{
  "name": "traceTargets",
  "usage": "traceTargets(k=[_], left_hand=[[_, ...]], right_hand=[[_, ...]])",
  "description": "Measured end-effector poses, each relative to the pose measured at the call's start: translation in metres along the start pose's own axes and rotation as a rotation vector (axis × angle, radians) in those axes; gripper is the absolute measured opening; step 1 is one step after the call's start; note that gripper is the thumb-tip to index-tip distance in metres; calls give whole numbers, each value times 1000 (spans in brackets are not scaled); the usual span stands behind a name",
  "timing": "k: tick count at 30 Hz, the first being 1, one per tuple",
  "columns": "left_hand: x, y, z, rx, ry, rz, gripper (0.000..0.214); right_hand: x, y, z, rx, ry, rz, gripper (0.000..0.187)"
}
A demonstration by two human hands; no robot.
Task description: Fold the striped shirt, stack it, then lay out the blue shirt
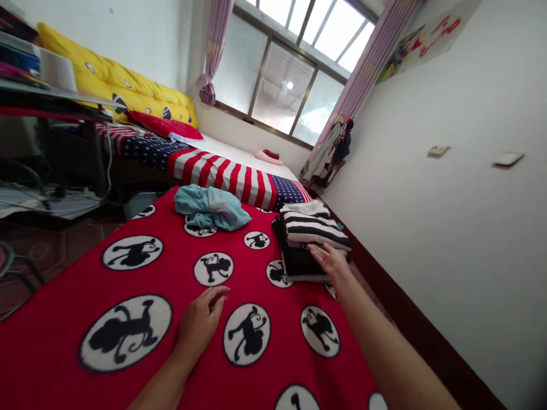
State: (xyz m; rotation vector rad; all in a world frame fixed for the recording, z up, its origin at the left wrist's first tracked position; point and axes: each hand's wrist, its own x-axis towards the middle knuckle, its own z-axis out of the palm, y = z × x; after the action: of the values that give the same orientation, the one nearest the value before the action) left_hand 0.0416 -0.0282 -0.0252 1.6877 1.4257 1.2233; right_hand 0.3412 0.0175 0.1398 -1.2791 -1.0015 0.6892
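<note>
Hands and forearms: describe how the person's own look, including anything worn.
The left hand and right hand are bare, with no gloves, rings or markings visible. The left forearm and right forearm show no sleeve, watch or bracelet.

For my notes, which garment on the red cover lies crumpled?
The teal garment, alone near the far edge of the red cover; the others, such as the striped garment, lie folded together by the right hand.

Past our right fingers (317, 250) we see a bed (222, 150) beneath a bright window (282, 80) with pinkish curtains (216, 48). A white wall (461, 228) rises to the fingers' right; well to their left, a cluttered desk (88, 97) stands over the dim floor (81, 236).
</note>
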Motion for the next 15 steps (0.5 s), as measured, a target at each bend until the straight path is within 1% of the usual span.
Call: traceTargets(k=[2, 4, 6, 7, 9, 12, 15], left_hand=[[-1, 2, 0, 38, -11, -3, 29], [-2, 4, 1, 87, -28, 3, 28], [-2, 5, 1, 125, -48, 21, 28], [-2, 6, 1, 135, -58, 31, 27], [-2, 6, 0, 142, -71, 49, 27], [-3, 6, -2, 134, -86, 72, 27], [-3, 6, -3, 123, -104, 83, 28]], right_hand=[[-38, 31, 0, 4, -14, 92, 32], [-73, 53, 5, 18, -77, 222, 37], [-97, 68, 14, 16, -157, 287, 42], [-104, 74, 21, 10, -186, 288, 44], [-111, 87, 34, -13, -189, 233, 46], [-109, 108, 53, -40, -117, 154, 47], [-108, 127, 64, -53, -60, 106, 42]])
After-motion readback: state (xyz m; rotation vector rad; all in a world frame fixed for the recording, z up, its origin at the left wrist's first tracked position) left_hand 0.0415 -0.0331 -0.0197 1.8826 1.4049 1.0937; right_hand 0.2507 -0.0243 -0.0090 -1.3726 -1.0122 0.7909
